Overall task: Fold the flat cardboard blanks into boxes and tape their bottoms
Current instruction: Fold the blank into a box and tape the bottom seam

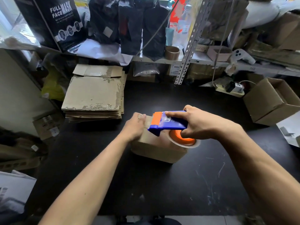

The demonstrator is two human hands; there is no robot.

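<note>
We look down on a black worktop (162, 184) from a head-worn camera. At its middle sits a small cardboard box (155, 150), its taped face turned up. The left hand (134, 127) rests on the box's far left corner, fingers curled over the edge and gripping it. The right hand (199, 122) holds a blue and orange tape dispenser (168, 122) on top of the box; its forefinger lies straight along the blue body while the other fingers wrap the handle beside the tape roll (184, 141). The dispenser's orange end lies just beside the left hand.

A stack of flat cardboard blanks (94, 93) lies at the far left of the worktop, near the box but apart from it. At the far right edge stands an open cardboard box (272, 103), well apart from the hands. The near half of the worktop, between and around both forearms, is bare dark surface with faint scratches.

The hands and dispenser hide most of the box's top, so we cannot see the seam or how far the tape runs. A cluttered shelf (162, 60) crosses the far side; much of what it holds is blurred. The worktop's near edge is partly cut off by the forearms.
</note>
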